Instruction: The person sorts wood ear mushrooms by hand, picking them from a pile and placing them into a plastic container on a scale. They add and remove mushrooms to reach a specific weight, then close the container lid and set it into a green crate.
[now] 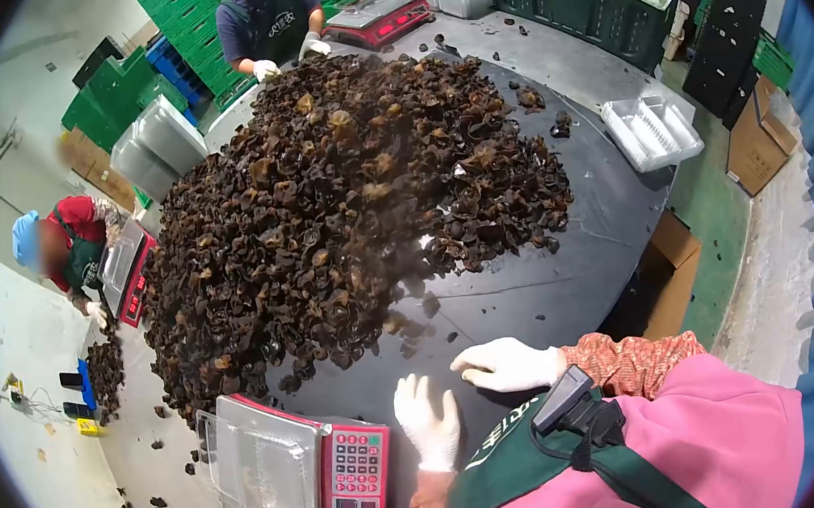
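I'm seeing the left hand [428,422] showing spread fingers and holding nothing, beside the red scale [358,462]. The right hand [513,365] is looking loosely open, holding nothing I can see. The dark, curly pile [276,233] is sitting past both hands, nearer the left.

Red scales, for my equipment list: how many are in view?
3: the near scale beside the left hand; the left scale, left of the brown heap; and the back scale, beyond the heap. Others may be hidden.
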`<state>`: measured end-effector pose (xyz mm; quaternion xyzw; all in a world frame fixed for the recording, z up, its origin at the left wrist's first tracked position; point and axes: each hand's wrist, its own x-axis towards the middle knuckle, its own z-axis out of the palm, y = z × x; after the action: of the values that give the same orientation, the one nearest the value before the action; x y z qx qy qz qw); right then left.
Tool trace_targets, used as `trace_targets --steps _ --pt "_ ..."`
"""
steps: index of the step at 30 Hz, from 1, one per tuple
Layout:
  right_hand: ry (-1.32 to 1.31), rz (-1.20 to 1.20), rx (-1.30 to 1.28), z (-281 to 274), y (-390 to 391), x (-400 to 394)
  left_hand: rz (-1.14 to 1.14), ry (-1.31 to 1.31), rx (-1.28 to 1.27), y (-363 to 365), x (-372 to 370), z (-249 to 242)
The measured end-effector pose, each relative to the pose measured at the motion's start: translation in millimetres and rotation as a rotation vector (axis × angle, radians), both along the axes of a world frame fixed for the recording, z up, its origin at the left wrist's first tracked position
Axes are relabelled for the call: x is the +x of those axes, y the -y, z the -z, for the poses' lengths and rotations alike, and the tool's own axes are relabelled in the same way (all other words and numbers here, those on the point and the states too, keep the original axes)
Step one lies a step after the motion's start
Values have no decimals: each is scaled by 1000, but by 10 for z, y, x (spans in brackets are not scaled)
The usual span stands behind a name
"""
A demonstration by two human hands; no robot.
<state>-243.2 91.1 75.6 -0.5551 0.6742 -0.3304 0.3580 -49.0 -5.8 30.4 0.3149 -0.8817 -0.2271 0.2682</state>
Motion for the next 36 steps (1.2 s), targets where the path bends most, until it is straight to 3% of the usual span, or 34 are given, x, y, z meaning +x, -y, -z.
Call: trace_targets --steps 4,8,14,17,18,21,25,28,32,35,36 --pt "-71 -72 -13 91 54 -12 -37 -9 32 -12 35 57" --pt "-198 -64 -253 83 303 -131 -36 2 13 -6 37 76" --pt "-391 130 -705 -82 1689 -595 -37 3 19 6 27 78" --pt "-544 204 -688 14 2214 -658 -25 17 10 29 25 75" --pt "-545 160 -531 12 2337 -649 -25 15 7 29 24 82" --pt "-670 31 -342 236 2310 -571 -36 26 -2 21 29 65" --pt "-682 -90 -429 314 1850 -566 -46 -6 68 24 20 36" --pt "-667 -257 -352 229 1390 -597 -18 22 42 72 8 49" --pt "-670 -183 -586 60 886 -764 25 -39 -20 164 -81 -11" --pt "-595 9 -569 82 411 -975 -41 51 117 40 -33 -35" --pt "-690 148 -528 196 247 -1011 -54 37 132 36 -45 -13"
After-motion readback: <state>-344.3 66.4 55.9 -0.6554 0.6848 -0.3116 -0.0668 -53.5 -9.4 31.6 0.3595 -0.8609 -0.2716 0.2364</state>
